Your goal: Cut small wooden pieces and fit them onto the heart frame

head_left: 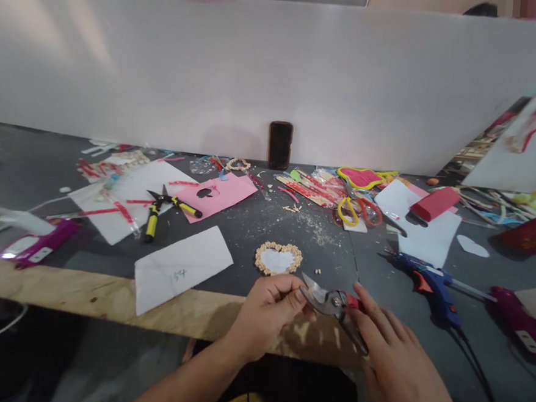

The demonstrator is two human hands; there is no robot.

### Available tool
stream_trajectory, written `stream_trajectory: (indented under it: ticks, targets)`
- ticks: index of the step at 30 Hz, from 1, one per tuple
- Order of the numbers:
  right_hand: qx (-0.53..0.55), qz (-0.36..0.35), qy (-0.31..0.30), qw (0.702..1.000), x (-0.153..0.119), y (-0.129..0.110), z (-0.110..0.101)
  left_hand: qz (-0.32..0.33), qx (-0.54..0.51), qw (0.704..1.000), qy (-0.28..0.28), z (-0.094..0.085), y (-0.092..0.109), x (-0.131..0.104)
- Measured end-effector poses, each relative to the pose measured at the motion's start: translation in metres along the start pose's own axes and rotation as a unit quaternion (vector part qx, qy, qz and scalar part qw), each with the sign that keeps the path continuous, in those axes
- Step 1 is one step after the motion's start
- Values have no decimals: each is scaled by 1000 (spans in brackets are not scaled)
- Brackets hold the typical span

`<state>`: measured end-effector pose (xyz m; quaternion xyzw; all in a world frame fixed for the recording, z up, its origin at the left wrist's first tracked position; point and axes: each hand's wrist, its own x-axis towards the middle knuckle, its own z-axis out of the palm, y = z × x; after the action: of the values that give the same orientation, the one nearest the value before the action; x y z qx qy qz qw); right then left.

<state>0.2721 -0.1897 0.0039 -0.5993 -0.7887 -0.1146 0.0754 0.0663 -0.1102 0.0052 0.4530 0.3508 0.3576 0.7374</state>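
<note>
Gripping bypass pruning shears (335, 302) in right hand (391, 344), fingers wrapped at handles, blades parted and pointing at left fingertips. Thumb and fingers of left hand (269, 314) pinched together at blade tips; cannot tell whether around small piece. Just beyond left fingers, heart-shaped white card (276, 261) edged with small beige pieces. Beyond shears, between both hands' fingers, loose beige bits (318, 271). Right of right fingers, blue glue gun (431, 290). Left of left fingers, white paper marked 154 (183, 271).

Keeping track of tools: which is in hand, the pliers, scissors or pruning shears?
The pruning shears, red near the pivot: the right hand holds them, while the black-and-yellow pliers and yellow-looped scissors lie apart, untouched.
</note>
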Motion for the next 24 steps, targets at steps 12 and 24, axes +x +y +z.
stream_trajectory:
  ticks: [12, 24]
  targets:
    - [26, -3, -31, 999, 3, 1, 3, -36, -84, 996, -16, 8, 10, -1]
    - [63, 15, -1, 998, 8, -3, 1, -75, -117, 990, -16, 16, 18, -3]
